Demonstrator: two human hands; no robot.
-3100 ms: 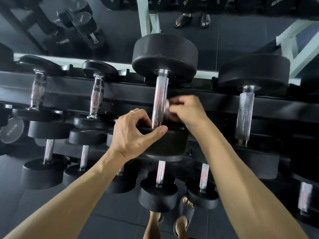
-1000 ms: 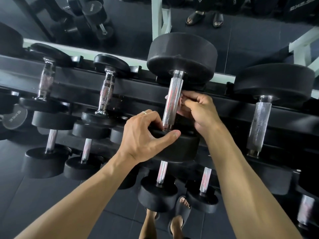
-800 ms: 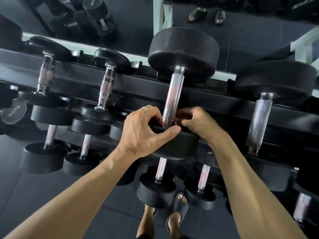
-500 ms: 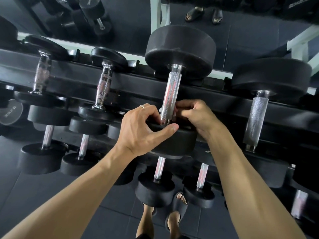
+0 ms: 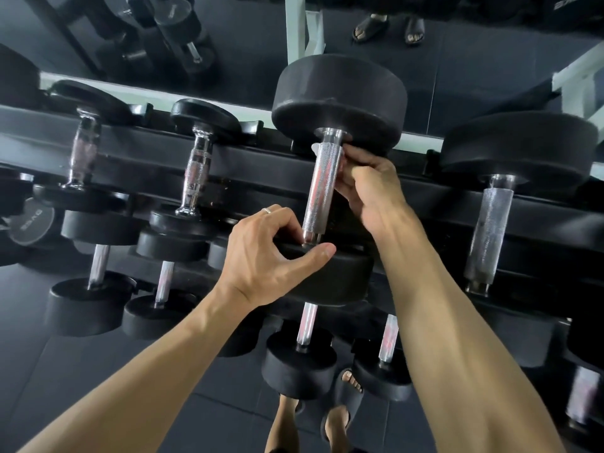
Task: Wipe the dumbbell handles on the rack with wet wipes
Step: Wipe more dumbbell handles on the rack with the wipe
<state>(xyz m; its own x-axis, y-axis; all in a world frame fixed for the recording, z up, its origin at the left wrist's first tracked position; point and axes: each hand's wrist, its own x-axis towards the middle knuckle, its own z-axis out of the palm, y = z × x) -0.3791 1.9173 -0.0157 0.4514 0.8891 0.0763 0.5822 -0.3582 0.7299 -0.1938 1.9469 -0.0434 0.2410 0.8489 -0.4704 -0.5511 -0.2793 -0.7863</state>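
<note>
Since 0.5 s ago: right hand (image 5: 366, 191) up from bottom of handle (image 5: 322, 188) to its top end, just under far head (image 5: 340, 99). Fingers curled round handle, clenched on it w/ a wipe (image 5: 314, 147); only a small white bit pokes out at handle's left edge, rest hidden behind handle and fingers. Left hand (image 5: 264, 256) unmoved, grips rim of near head (image 5: 333, 273), thumb laid across top by handle base, ring on one finger. Dumbbell lies on top tier of rack (image 5: 137, 152), handle running away from camera, slightly tilted. More dumbbells either side: two w/ shiny contoured handles to left (image 5: 196, 171), one big w/ knurled handle to right (image 5: 487, 230). Lower tier w/ smaller ones below. Mirror (image 5: 228, 44) behind rack. Feet in black slides (image 5: 343, 397) on dark floor at bottom.
</note>
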